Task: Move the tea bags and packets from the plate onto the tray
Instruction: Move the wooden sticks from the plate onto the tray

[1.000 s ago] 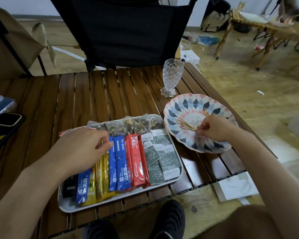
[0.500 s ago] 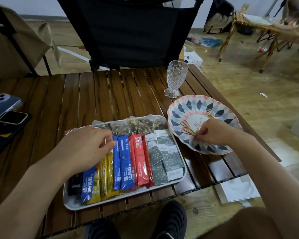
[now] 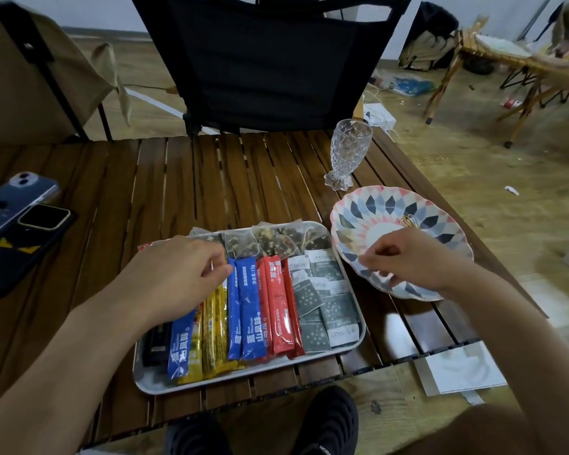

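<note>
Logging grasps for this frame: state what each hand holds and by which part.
The left hand touches the top end of a blue packet on the tray; grip unclear. The right hand pinches over the plate; what it holds cannot be told.

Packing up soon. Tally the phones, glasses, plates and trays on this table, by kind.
Phones: 2
Glass: 1
Plate: 1
Tray: 1
Total: 5
</note>
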The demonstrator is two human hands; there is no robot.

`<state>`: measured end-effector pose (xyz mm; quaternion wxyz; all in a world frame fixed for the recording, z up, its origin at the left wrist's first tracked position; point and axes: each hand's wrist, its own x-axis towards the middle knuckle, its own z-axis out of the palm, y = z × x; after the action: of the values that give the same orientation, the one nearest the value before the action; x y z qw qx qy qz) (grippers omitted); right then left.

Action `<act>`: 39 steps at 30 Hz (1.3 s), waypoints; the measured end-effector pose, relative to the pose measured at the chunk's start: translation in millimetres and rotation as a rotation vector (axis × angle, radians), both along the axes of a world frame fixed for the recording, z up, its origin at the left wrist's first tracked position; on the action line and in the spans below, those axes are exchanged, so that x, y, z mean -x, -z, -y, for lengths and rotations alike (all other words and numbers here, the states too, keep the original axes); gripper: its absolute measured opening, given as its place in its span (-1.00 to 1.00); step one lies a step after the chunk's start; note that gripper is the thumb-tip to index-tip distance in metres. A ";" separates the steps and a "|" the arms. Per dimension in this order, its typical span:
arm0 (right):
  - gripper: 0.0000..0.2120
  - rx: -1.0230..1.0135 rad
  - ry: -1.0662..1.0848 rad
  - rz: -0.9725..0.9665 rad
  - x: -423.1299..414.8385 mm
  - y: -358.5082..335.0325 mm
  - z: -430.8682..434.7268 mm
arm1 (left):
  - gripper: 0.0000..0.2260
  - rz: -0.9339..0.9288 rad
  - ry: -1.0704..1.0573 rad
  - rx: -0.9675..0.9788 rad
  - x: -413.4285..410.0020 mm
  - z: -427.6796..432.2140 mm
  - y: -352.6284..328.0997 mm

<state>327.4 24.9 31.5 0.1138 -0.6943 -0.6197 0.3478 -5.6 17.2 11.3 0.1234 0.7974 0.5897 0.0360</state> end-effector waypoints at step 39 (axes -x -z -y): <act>-0.85 0.277 -0.048 -0.086 51.0 8.3 11.2 | -0.80 0.019 0.022 -0.011 5.7 -0.6 3.9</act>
<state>276.4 13.7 23.2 0.0349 -0.6727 -0.5769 0.4620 -11.3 17.8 7.4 0.1249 0.8041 0.5794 0.0453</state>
